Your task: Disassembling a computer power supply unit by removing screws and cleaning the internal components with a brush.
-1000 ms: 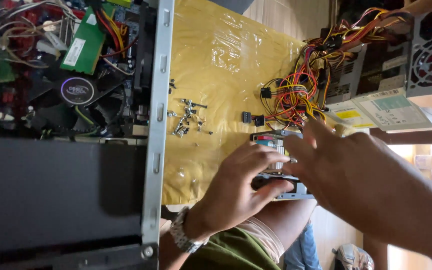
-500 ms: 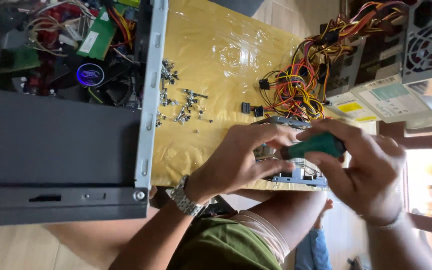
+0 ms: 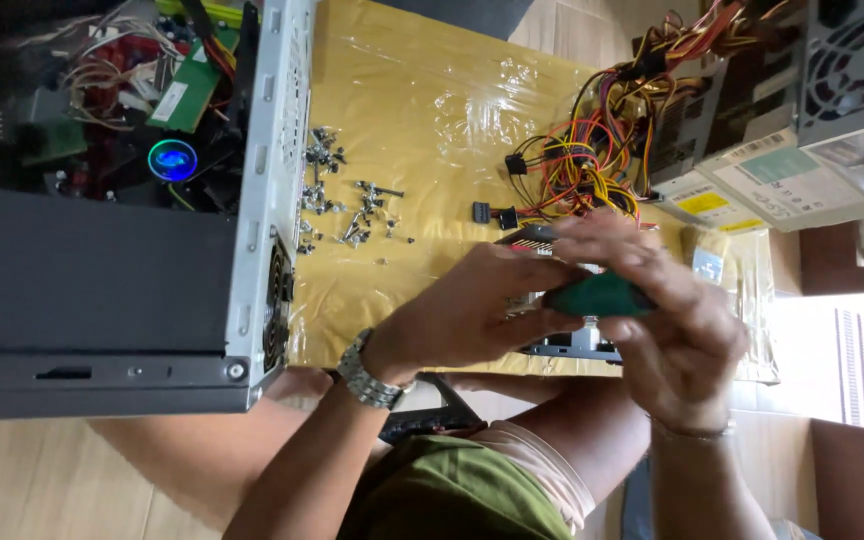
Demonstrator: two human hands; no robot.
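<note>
Left hand (image 3: 472, 315), fingers curled, steadies a metal drive (image 3: 572, 345) at the near edge of the yellow table (image 3: 422, 110). Right hand (image 3: 667, 330) closes around a green screwdriver handle (image 3: 597, 296), its long axis lying left–right in view; tip hidden.

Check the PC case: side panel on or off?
Off. The computer case is open, with its cables, green board and fan exposed.

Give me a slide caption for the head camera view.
Both hands, left hand and right hand, work a green-handled tool beside an open computer case.
</note>
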